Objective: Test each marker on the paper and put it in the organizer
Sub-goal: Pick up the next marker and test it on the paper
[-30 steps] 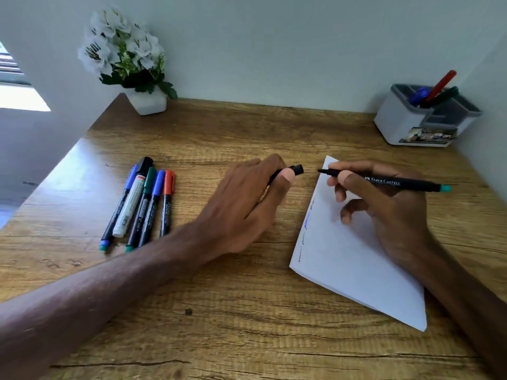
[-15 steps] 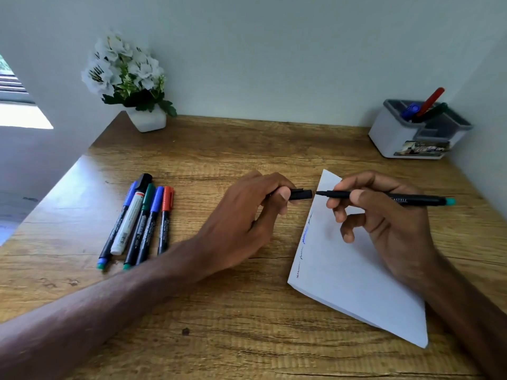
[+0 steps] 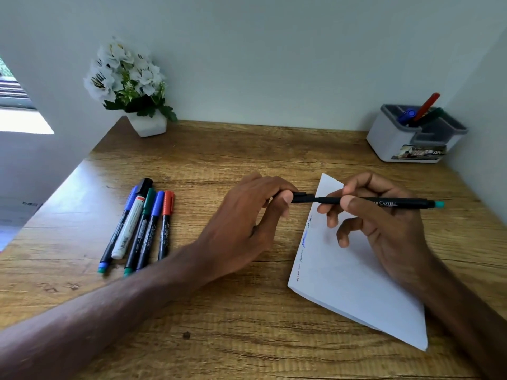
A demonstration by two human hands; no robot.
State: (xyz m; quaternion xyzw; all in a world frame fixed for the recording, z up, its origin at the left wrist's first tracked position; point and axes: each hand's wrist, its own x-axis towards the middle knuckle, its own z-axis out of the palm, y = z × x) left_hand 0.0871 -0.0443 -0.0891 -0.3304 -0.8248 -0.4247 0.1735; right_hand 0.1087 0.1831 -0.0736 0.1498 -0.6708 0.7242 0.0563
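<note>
My right hand [image 3: 384, 223] pinches the black marker [image 3: 384, 202] with the teal end, holding it level just above the far corner of the paper [image 3: 343, 283]. My left hand [image 3: 247, 223] pinches its cap [image 3: 301, 198] against the tip end. The cap is over the nib, though I cannot tell whether it is pushed fully home. So both hands are clamped on something and sit close together across the pen.

I judge the task a little short of halfway. The organizer [image 3: 392, 141] at the back right of the table [image 3: 247, 325] holds three markers [image 3: 425, 106], a blue, a red and a dark one, leaning in a rear compartment. Along the left edge of the paper I count about four short scribbles [image 3: 304, 238]. That suggests this pen is tested and only needs capping and carrying to the organizer, which stands well away from my hands.

A row of five markers [image 3: 142, 226] lies on the left side of the table, side by side, capped, well apart from the paper. Each one is yet to be uncapped, scribbled, recapped and stowed. A white pot of flowers [image 3: 129, 86] stands in the back left corner
</note>
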